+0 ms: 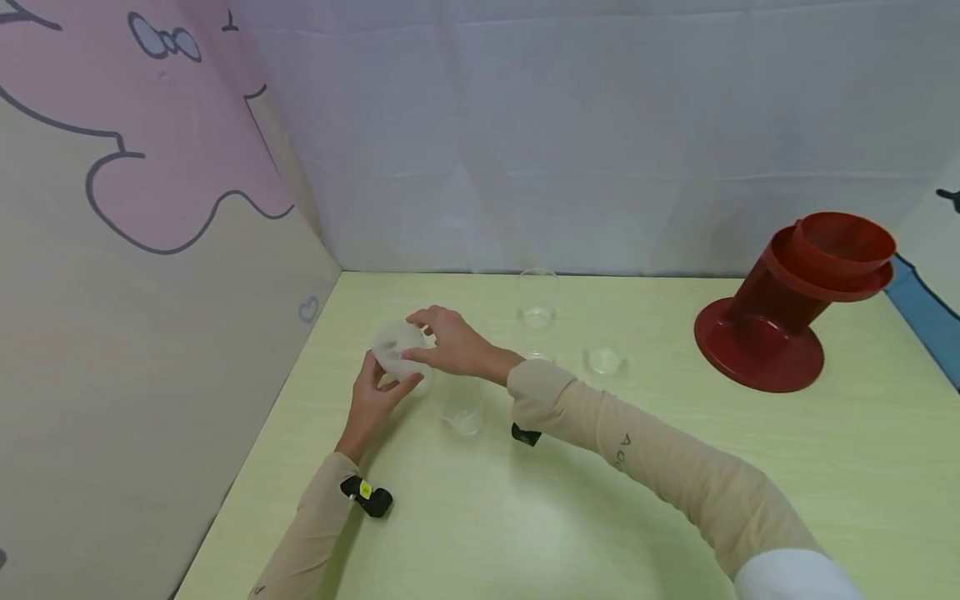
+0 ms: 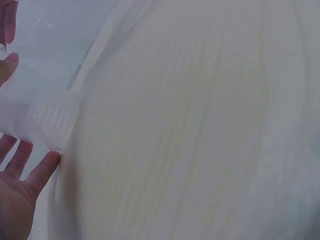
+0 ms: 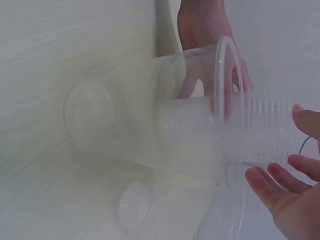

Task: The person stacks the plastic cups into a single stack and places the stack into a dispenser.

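Note:
A stack of nested clear plastic cups point(image 1: 401, 367), whitish with ribbed rims, stands upright on the left of the table. My left hand point(image 1: 367, 404) grips its side, thumb and fingers spread around it; the left wrist view shows that thumb point(image 2: 46, 169) against the cups. Over the top of the stack reaches my right hand point(image 1: 456, 343). In the right wrist view its parted fingers point(image 3: 270, 185) are right at the topmost rims. A single clear cup point(image 1: 462, 417) stands beside the stack, large in the foreground of the right wrist view.
More clear cups stand behind my right forearm: one at the back point(image 1: 536, 312), and a low one point(image 1: 604, 360) to its right. On the far right a red cylindrical holder point(image 1: 776, 308) leans on its round base. White cloth walls enclose the table's back and left.

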### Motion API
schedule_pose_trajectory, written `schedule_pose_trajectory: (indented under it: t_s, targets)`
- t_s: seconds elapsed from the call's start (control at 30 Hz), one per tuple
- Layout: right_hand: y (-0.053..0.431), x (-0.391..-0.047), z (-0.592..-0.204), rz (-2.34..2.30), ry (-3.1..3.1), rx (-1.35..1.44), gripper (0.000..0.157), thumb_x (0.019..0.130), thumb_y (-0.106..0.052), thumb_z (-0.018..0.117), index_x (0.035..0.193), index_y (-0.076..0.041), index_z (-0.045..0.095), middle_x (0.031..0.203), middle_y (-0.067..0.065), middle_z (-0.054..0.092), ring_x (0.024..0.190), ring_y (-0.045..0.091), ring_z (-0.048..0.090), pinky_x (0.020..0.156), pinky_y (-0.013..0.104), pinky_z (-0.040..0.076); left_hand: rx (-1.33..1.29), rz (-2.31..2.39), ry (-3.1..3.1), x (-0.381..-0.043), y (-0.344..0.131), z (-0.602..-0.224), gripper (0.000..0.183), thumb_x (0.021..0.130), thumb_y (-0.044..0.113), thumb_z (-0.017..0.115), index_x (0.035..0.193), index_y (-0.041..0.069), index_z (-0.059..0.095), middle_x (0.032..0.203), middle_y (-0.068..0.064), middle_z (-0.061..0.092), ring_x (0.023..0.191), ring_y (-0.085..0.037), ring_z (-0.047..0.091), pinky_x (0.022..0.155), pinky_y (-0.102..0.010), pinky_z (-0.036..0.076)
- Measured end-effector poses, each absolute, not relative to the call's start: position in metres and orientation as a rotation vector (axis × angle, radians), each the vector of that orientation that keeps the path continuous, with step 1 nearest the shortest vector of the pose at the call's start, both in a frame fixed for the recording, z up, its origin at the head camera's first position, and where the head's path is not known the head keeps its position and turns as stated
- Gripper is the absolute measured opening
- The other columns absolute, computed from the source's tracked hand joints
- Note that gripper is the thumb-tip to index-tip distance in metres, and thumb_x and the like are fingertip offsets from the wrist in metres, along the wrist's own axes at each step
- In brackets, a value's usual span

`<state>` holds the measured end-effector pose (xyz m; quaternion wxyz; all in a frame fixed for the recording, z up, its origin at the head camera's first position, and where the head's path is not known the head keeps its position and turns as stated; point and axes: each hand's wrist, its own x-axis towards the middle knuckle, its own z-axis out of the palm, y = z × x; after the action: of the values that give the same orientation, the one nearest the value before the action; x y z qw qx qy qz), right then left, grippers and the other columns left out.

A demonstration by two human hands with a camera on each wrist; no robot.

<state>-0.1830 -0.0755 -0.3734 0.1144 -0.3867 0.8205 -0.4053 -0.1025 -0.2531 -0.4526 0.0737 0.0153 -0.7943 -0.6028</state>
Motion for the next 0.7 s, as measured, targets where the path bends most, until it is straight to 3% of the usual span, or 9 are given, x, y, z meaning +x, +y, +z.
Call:
schedule_pose_trajectory:
  t_s: [0.7]
  targets:
    - [-0.05, -0.174, -0.376, -1.461, 2.24, -1.16, 0.055, 0.085, -0.027, 0.072, 0.129, -0.001, 0.052, 0.127, 0.012, 0.053, 0.111, 0.026, 0.054, 0.091, 0.04, 0.05, 0.072, -1.79, -2.404, -0.102, -0.253, -0.451, 0.068, 0.083, 0.02, 0.075, 0.139, 0.016, 0.036, 0.134, -0.004, 0.046, 0.12, -0.019, 0.047, 0.093, -0.033, 0.048]
